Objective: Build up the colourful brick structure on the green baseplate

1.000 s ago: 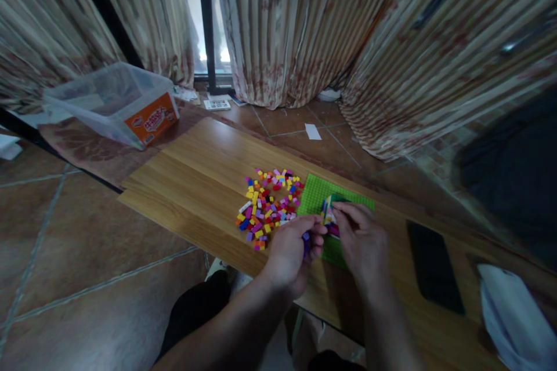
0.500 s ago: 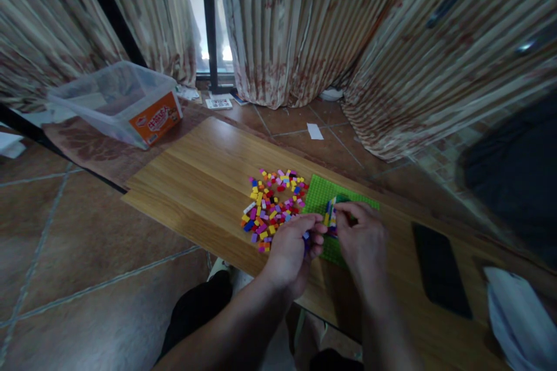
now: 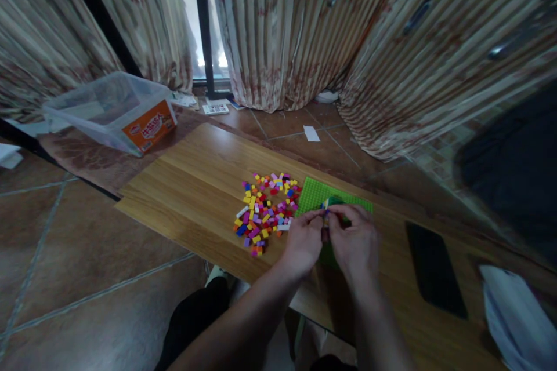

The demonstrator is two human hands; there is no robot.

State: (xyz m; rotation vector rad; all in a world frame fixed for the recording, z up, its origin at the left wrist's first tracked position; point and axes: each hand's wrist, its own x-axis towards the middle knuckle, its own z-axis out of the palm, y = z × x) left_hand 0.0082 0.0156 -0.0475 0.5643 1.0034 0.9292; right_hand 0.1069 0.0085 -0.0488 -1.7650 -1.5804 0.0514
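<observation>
My left hand and my right hand meet over the green studded baseplate. Between their fingertips shows part of a small multicoloured toy brick build, mostly covered by the fingers. The right thumb and forefinger are pinched on a small dark blue or purple toy brick at the build. The left fingers are curled, with thumb and forefinger tips at the same spot; whatever lies inside that hand is hidden. Left of the baseplate, a loose pile of toy bricks in yellow, pink, red, blue, orange and white is spread out.
The wooden table bears everything. A dark flat phone-like slab lies to the right, near a whitish bag-like thing. A clear plastic box with an orange label stands beyond the table's left end. Striped curtains hang behind.
My left hand has turned over and closed in towards the right, its fingertips now meeting those of my right hand at the build. The whole view has shifted slightly.
</observation>
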